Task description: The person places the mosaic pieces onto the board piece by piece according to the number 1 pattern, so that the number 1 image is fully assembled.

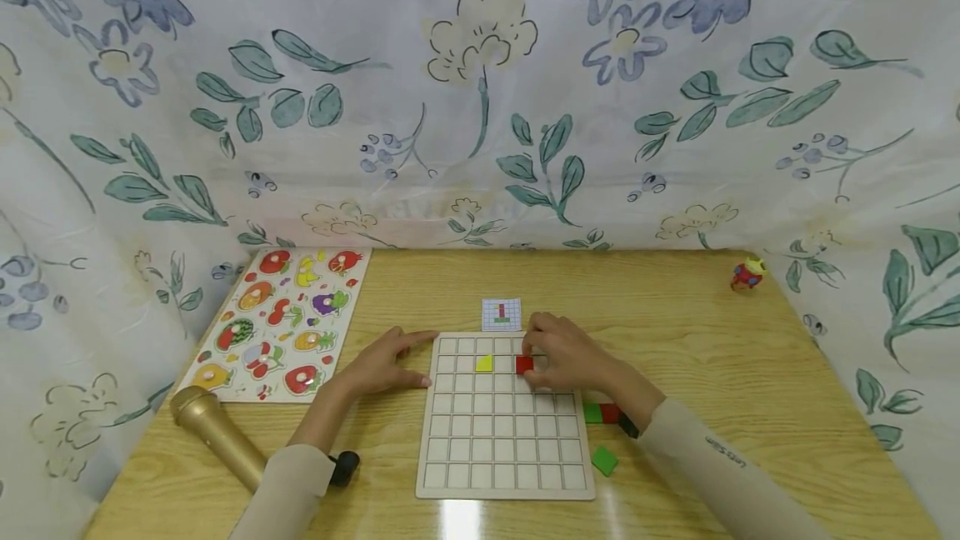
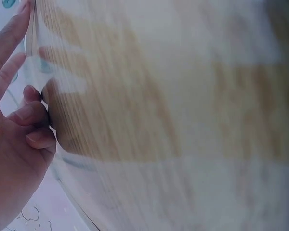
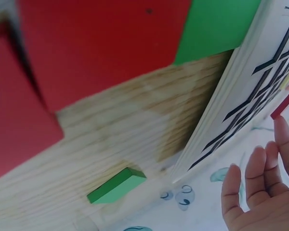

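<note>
A white grid board (image 1: 495,473) with square cells lies on the wooden table. My right hand (image 1: 566,352) pinches a red square tile (image 1: 524,365) over the upper right cells; in the right wrist view this red tile (image 3: 282,105) shows between thumb and finger. Left of it, a yellow tile (image 1: 484,363) with one cut corner sits in an upper cell. My left hand (image 1: 381,367) rests at the board's left edge, index finger and thumb stretched to the rim. Behind the board lies a small card (image 1: 501,314) with a coloured grid pattern.
Green (image 1: 592,412) and red (image 1: 610,413) tiles lie right of the board, partly under the right forearm, with a loose green tile (image 1: 604,461) nearer. At left are a fruit puzzle board (image 1: 258,357) and a gold microphone (image 1: 221,436). A small red toy (image 1: 747,274) stands far right.
</note>
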The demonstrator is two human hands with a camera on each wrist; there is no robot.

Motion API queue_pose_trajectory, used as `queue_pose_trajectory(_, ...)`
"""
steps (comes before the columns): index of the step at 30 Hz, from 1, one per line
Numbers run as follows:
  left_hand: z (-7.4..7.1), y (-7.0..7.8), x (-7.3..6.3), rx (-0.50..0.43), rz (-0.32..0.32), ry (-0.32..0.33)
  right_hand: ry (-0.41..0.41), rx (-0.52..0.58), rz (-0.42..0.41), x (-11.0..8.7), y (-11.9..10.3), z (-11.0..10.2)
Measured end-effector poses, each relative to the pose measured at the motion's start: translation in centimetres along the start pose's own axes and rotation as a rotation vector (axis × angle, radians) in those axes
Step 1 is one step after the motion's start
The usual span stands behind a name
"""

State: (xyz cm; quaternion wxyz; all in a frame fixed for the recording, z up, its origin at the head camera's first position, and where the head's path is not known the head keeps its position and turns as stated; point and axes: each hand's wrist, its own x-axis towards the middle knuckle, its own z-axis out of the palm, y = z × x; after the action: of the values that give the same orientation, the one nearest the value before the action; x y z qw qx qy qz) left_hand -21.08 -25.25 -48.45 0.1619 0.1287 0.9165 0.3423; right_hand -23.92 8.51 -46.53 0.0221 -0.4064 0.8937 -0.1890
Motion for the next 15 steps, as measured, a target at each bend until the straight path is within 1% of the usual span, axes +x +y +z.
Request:
queue_pose_trajectory(7,-0.1,0.0,-0.1,0.009,0.004,0.002,0.001,-0.012,-0.012,0.9,-0.6,0.5)
queue_pose_trajectory(12,0.0,0.1,-0.1,0.013,0.007,0.0,-0.034,0.001,-0.001,1.5,-1.0,0.8)
queue_pose_trajectory(15,0.0,0.0,-0.2,0.01,-0.001,0.0,-0.047,-0.018,0.012,1.9,-1.1,1.0)
